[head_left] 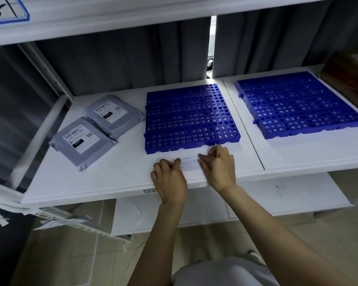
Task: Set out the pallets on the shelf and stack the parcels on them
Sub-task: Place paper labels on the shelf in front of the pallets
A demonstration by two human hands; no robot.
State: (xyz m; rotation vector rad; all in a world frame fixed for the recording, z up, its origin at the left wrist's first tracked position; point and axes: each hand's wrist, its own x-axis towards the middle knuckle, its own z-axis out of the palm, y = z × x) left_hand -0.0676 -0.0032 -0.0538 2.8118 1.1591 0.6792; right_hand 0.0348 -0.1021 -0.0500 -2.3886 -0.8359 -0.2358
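The left hand [170,179] and right hand [220,168], fingers curled, pinched the white parcel [189,164] lengthwise along the shelf's [112,178] front edge; the nearer blue pallet [191,118] lay just behind it.

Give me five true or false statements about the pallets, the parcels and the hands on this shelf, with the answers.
1. The left pallet and the right pallet, both blue, lie flat on the shelf. True.
2. The near grey parcel and the far grey parcel lie on the shelf, to the left of the left pallet. True.
3. A grey parcel is stacked on the right pallet. False: no parcel lies on either pallet.
4. The left hand and the right hand both hold the white parcel near the shelf's front edge. True.
5. The white parcel lies on top of the left pallet. False: it lies on the shelf, in front of that pallet.
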